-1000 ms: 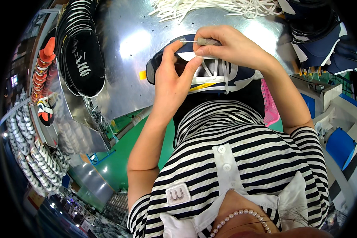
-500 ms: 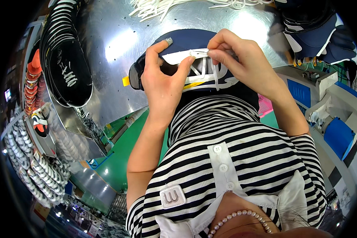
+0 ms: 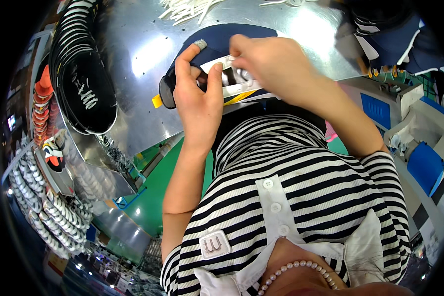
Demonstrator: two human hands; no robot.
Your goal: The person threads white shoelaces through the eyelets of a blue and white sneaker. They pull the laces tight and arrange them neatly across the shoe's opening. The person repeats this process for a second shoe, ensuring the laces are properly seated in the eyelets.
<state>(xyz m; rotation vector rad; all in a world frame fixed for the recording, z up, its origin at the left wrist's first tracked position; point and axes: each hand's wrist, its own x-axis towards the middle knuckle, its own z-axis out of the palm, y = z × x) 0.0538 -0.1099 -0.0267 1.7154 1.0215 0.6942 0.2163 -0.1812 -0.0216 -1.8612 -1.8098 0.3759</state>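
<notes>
A navy shoe upper (image 3: 232, 35) with a white eyelet strip, grey and white sides and a yellow tab lies on its side at the near edge of the metal table. My left hand (image 3: 197, 106) grips it by the opening, thumb on the white strip and wrapped forefinger on the navy face. Over the eyelets, my right hand (image 3: 278, 66) is closed and smeared by motion, fingers pinched at the white strip where a white shoelace (image 3: 242, 74) runs. The fingertips' exact hold is blurred. My right hand hides the toe half of the upper.
A pile of white laces (image 3: 187, 9) lies at the table's far side. Nested black shoe uppers (image 3: 84, 93) stand along the left edge; navy uppers (image 3: 394, 49) are stacked at the right. Orange uppers (image 3: 42, 108) hang beyond the left edge. A grey machine with blue panels (image 3: 424, 163) stands right.
My right hand has moved left and slightly up along the eyelets, now covering more of the upper. The upper has tilted and moved slightly away from me, with my left hand still holding it.
</notes>
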